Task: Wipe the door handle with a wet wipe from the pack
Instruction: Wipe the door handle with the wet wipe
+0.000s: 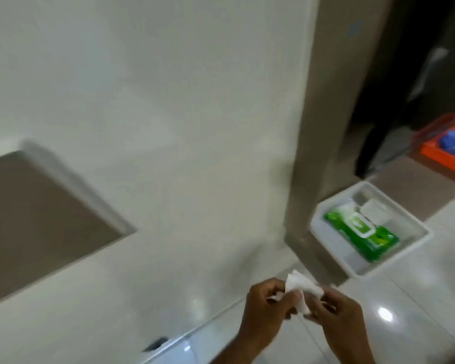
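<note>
Wet wipe [298, 291] btwn both hands, L [267, 302] & R [338, 315]

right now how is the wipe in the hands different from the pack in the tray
The wipe is white, small and crumpled; the pack is green, bigger and flat. The wipe is held up between the left hand and the right hand; the pack lies in the white tray on the floor, touched by neither hand.

From my feed I see two bare hands, the left grip [267, 303] at 6 o'clock and the right grip [338, 315] at 5. Both forearms are bare: no sleeves, gloves, rings or watch show. Motion blur softens the fingers.
</note>
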Action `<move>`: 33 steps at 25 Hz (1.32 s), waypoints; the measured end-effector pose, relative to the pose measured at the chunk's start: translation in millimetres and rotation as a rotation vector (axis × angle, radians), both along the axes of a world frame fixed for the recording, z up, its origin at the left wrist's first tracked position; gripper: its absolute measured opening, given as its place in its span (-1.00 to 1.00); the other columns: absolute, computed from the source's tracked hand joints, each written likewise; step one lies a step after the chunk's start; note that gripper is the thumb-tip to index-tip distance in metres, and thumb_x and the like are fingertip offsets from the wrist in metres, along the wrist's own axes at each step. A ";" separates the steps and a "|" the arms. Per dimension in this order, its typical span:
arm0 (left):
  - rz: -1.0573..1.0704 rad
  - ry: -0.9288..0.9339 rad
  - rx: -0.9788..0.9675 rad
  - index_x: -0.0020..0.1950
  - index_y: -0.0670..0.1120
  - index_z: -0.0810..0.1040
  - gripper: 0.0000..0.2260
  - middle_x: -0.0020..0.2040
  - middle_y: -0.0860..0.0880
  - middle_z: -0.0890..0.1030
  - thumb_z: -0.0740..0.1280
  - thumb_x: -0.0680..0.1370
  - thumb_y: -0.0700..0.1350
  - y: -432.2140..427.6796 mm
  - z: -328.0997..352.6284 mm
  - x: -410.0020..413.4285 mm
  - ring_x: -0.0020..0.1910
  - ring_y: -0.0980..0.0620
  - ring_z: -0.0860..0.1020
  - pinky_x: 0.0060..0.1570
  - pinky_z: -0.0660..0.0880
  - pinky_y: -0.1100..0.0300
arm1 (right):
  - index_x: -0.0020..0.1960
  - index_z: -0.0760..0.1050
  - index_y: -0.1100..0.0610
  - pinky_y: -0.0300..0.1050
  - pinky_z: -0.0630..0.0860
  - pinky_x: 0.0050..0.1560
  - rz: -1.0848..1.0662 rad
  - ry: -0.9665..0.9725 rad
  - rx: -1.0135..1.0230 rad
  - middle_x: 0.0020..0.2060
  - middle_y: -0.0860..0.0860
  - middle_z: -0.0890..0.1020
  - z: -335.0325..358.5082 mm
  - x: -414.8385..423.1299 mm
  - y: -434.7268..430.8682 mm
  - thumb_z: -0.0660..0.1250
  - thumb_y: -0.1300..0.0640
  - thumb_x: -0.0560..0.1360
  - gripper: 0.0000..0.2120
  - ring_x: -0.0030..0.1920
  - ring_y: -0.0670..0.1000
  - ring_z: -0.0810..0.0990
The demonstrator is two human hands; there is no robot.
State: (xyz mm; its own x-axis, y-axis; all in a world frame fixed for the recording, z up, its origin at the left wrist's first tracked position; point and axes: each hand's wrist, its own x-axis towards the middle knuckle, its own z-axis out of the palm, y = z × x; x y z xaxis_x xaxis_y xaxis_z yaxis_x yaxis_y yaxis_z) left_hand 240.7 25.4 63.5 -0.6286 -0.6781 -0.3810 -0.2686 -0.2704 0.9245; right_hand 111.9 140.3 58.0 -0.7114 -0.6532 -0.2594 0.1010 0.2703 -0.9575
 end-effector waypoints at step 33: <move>0.872 -0.789 -2.033 0.59 0.07 0.44 -0.52 0.67 -0.15 0.32 0.38 0.69 0.16 -293.7 205.4 892.3 0.66 -0.25 0.28 0.69 0.03 -0.43 | 0.14 0.68 0.13 -0.06 0.67 0.14 0.565 1.062 -0.139 0.09 0.08 0.75 148.4 824.5 -299.3 0.44 0.08 0.57 -0.80 0.05 0.08 0.73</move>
